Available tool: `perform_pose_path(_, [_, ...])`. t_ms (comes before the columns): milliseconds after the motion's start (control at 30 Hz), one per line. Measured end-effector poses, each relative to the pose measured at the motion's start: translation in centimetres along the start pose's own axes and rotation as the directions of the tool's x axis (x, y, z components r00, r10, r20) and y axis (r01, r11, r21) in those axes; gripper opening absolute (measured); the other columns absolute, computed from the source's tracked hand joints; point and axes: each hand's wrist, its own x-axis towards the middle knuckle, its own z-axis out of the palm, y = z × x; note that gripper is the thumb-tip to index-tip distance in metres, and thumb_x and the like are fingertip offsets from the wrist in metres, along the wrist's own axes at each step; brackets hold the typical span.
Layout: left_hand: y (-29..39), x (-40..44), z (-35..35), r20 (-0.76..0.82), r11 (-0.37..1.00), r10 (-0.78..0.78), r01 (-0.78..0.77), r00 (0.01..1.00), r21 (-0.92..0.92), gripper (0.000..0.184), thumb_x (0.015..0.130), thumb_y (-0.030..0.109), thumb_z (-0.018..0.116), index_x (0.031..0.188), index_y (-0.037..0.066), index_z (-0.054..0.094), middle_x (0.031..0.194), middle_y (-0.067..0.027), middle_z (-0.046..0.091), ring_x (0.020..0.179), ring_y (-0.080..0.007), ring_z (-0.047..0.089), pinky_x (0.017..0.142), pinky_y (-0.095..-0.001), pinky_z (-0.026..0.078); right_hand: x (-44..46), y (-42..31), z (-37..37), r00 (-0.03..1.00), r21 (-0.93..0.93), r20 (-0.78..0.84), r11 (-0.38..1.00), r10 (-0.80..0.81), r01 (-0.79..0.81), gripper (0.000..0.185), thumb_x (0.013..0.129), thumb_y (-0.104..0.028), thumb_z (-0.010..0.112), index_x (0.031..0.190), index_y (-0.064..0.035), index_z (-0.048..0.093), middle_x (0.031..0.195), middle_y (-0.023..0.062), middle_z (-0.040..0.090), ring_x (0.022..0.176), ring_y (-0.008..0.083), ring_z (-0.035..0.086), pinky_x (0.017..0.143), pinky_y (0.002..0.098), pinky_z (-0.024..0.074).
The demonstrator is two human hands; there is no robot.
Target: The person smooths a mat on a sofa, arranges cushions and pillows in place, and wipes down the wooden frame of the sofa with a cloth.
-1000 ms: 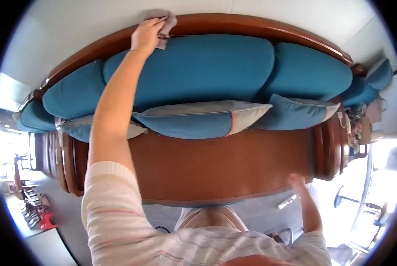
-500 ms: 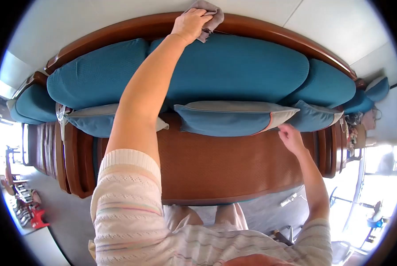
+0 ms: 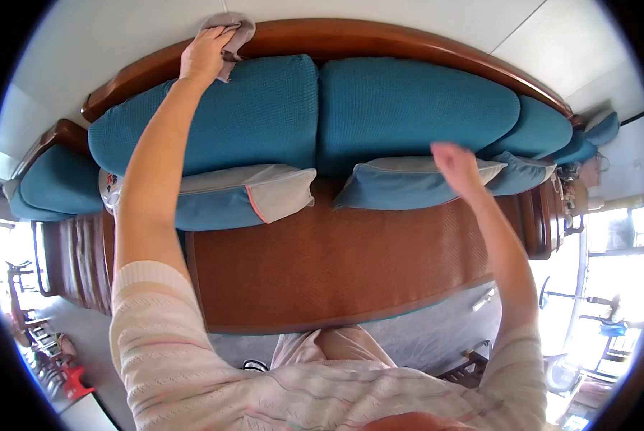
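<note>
My left hand [image 3: 203,56] is closed on a grey cloth [image 3: 237,30] and presses it against the top wooden rail [image 3: 322,30] of a sofa, left of the middle. Part of the cloth hangs down in front of the rail, just above a teal back cushion [image 3: 257,108]. My right hand [image 3: 457,169] hovers in front of another teal back cushion [image 3: 408,100], over a blue and grey throw pillow [image 3: 386,185]. Its fingers look curled in, somewhat blurred, and no object shows in them.
A second throw pillow [image 3: 218,205] leans on the left, partly behind my left arm. The brown sofa seat [image 3: 350,266] lies between my body and the pillows. A pale wall [image 3: 408,14] rises behind the rail. A red stool [image 3: 76,381] stands far left.
My left hand and the cloth have moved left along the rail. My right hand has risen from beside the pillow to in front of the back cushion. The view has shifted left.
</note>
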Motion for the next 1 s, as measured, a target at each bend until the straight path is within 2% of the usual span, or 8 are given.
perform_pose_path(100, [0.0,-0.1,0.1,-0.021,0.998,-0.025,0.026,0.999,0.056,0.04,0.074,0.008,0.054,0.112,0.021,0.055,0.116,0.0019,0.052,0.11,-0.017,0.046,0.091,-0.029,0.041,9.9,-6.7,1.7,0.912,-0.041,-0.178,0.929,-0.369,0.368,0.024,0.079,-0.012,0.053,0.101,-0.006,0.058,0.095,0.0134,0.06,0.085,0.0287,0.058,0.074,0.0347,0.0465])
perform_pose_path(167, [-0.1,0.0,0.4,-0.031,0.996,-0.041,0.043,0.999,0.078,0.041,0.072,0.01,0.058,0.112,0.022,0.056,0.116,0.0031,0.052,0.11,-0.0165,0.046,0.091,-0.0297,0.042,15.9,-11.4,3.6,0.835,-0.201,-0.19,0.853,-0.516,0.481,0.033,0.078,-0.014,0.05,0.111,-0.0104,0.053,0.11,0.0089,0.055,0.101,0.0278,0.051,0.084,0.0375,0.0419])
perform_pose_path(233, [-0.3,0.0,0.9,-0.086,0.999,-0.042,0.042,0.995,-0.002,0.045,0.068,0.012,0.063,0.111,0.023,0.055,0.115,0.0045,0.052,0.109,-0.0168,0.047,0.09,-0.031,0.043,18.9,-16.6,5.6,0.879,-0.28,-0.157,0.873,-0.451,0.399,0.038,0.079,-0.012,0.048,0.116,-0.0118,0.048,0.122,0.0047,0.048,0.114,0.0227,0.042,0.09,0.0441,0.0343])
perform_pose_path(400, [0.3,-0.3,-0.7,-0.063,0.994,-0.075,0.069,0.995,-0.09,0.042,0.069,0.012,0.062,0.109,0.023,0.057,0.11,0.0057,0.053,0.105,-0.0157,0.048,0.085,-0.0298,0.045,19.9,-22.3,9.8,0.923,-0.625,-0.069,0.738,-0.379,0.256,0.038,0.077,-0.004,0.044,0.115,-0.0033,0.046,0.122,0.0122,0.046,0.115,0.0228,0.042,0.088,0.0504,0.0316])
perform_pose_path(500, [-0.5,-0.4,-0.1,-0.135,0.985,-0.042,0.019,0.99,-0.17,0.041,0.068,0.018,0.065,0.107,0.024,0.057,0.106,0.0075,0.054,0.104,-0.0143,0.048,0.083,-0.0297,0.046,20.3,-23.5,9.7,0.939,-0.673,-0.042,0.704,-0.341,0.226,0.034,0.076,0.0,0.043,0.11,0.0007,0.048,0.118,0.015,0.047,0.111,0.0252,0.044,0.085,0.0516,0.0333])
perform_pose_path(633, [-3.0,-1.2,-1.0,-0.026,0.965,0.018,-0.024,1.0,-0.259,0.037,0.072,0.014,0.061,0.107,0.026,0.057,0.109,0.0092,0.051,0.104,-0.0131,0.048,0.085,-0.0288,0.046,20.2,-25.6,10.1,0.984,-0.738,0.002,0.664,-0.178,0.122,0.042,0.076,0.001,0.043,0.119,0.0006,0.042,0.124,0.0143,0.043,0.116,0.0253,0.041,0.088,0.0523,0.0337])
perform_pose_path(767, [-11.4,-4.5,-2.4,0.026,0.988,-0.025,0.029,0.999,-0.155,0.039,0.073,0.011,0.059,0.11,0.023,0.056,0.11,0.0067,0.051,0.106,-0.0141,0.047,0.087,-0.029,0.045,19.9,-26.4,10.0,0.998,-0.722,0.005,0.691,-0.065,0.048,0.049,0.08,0.0,0.036,0.129,-0.0041,0.033,0.137,0.0096,0.031,0.125,0.0234,0.031,0.095,0.0525,0.0297])
perform_pose_path(1000, [-28.5,-12.3,-1.8,-0.061,0.992,-0.126,0.126,0.99,-0.012,0.042,0.076,0.008,0.055,0.115,0.024,0.053,0.111,0.0058,0.051,0.106,-0.0149,0.047,0.087,-0.0304,0.045,20.6,-25.5,11.2,0.998,-0.727,-0.042,0.686,-0.047,0.002,0.052,0.079,-0.006,0.043,0.13,-0.0034,0.032,0.136,0.0108,0.031,0.126,0.0239,0.03,0.097,0.0471,0.0324])
